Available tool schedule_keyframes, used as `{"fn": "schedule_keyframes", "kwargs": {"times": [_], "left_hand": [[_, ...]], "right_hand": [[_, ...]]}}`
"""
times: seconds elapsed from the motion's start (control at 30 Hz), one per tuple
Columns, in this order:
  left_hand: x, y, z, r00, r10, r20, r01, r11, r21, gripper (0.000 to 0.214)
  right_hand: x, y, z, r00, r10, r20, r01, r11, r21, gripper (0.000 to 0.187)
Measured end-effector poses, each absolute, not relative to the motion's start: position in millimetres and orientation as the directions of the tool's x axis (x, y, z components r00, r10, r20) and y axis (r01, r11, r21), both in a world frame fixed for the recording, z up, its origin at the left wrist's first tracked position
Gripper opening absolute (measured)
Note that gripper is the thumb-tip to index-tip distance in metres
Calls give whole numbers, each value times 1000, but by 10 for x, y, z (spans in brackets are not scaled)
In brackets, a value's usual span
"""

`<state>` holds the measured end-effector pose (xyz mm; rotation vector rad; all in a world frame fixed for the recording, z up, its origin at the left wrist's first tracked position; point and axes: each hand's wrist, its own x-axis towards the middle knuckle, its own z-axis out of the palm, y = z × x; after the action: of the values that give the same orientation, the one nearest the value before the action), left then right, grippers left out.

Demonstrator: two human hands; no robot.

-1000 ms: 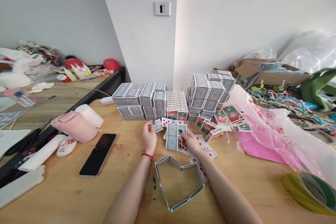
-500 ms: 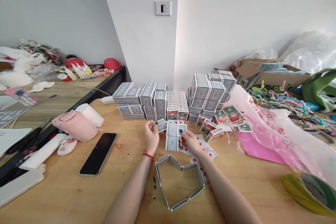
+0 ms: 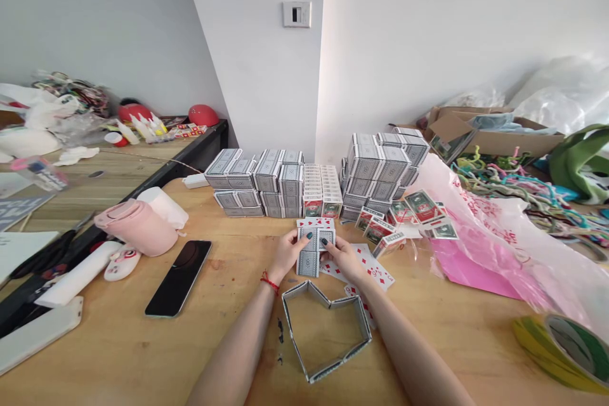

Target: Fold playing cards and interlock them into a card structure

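My left hand (image 3: 286, 254) grips playing cards (image 3: 307, 264) with blue-grey patterned backs, its thumb laid across the upper left one. From the other side, my right hand (image 3: 345, 257) pinches the same group of cards, thumb on the upper right card. Whether these cards are joined or only overlap, I cannot tell. Just behind them, red-suit cards (image 3: 314, 223) show face up. More face-up diamond cards (image 3: 372, 265) lie under and beside my right wrist. Between my forearms stands a heart-shaped frame (image 3: 333, 368) of folded cards on the wooden table (image 3: 228, 355).
Card-covered blocks (image 3: 235, 168) are stacked at the back left and others (image 3: 366, 168) at the back right, with card boxes (image 3: 313, 206) between. A phone (image 3: 178, 279) and pink roll (image 3: 137, 228) lie left. Pink plastic (image 3: 469, 247) and a tape roll (image 3: 566, 349) are right.
My left hand has moved right and brought its separate card onto the group in my right hand. Both hands now hold the group, which has shifted slightly left.
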<state>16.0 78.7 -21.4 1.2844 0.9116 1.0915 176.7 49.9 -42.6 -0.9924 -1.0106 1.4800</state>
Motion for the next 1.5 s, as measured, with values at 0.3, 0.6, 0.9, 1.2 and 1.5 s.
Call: {"fn": "schedule_keyframes", "kwargs": {"times": [0.3, 0.6, 0.9, 1.2, 1.5], "left_hand": [[165, 886, -336, -33, 999, -3, -132, -1, 991, 34], [128, 925, -328, -178, 984, 21, -105, -40, 994, 38], [125, 959, -342, -221, 975, -13, -170, -25, 985, 35], [128, 956, -340, -229, 973, 4, -181, -47, 982, 34], [100, 1006, -395, -288, 958, 13, -174, -66, 982, 38]], "right_hand": [[1818, 503, -383, 26, 998, -51, -358, -39, -933, 27], [1828, 510, -419, 43, 999, -22, -412, -2, -911, 22], [1815, 523, -379, 63, 996, -66, -459, -29, -888, 33], [1838, 532, -416, 34, 997, -75, -370, -57, -927, 29], [1828, 518, -385, 47, 997, -57, -341, -38, -939, 28]]}}
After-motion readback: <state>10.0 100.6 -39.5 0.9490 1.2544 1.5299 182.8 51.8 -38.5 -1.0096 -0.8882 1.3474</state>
